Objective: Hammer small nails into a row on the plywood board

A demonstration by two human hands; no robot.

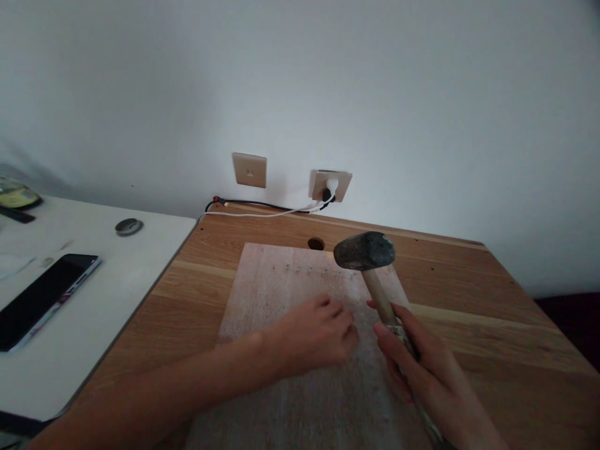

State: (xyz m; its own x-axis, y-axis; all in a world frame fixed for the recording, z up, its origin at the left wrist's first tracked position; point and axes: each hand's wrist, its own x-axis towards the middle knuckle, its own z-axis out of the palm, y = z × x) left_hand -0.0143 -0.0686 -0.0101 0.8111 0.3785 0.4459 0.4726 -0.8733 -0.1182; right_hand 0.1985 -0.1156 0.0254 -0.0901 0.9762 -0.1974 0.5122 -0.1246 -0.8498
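My right hand (422,369) grips the wooden handle of a mallet (364,250), whose dark, worn head is raised over the far right part of a thin wooden board (262,294). Tape or wrapping covers part of the handle near my fingers. Over the middle of the board is my left hand (314,331), its fingers curled in; whatever they may hold is hidden. Several small nails (310,270) form a row along the board's far side, beyond my left hand.
The board lies on a wooden desk (469,350) with a cable hole (315,244). Cables (267,214) run along the wall to a socket (330,185). On the white table (117,294) at left are a phone (47,297) and a small round metal dish (129,226).
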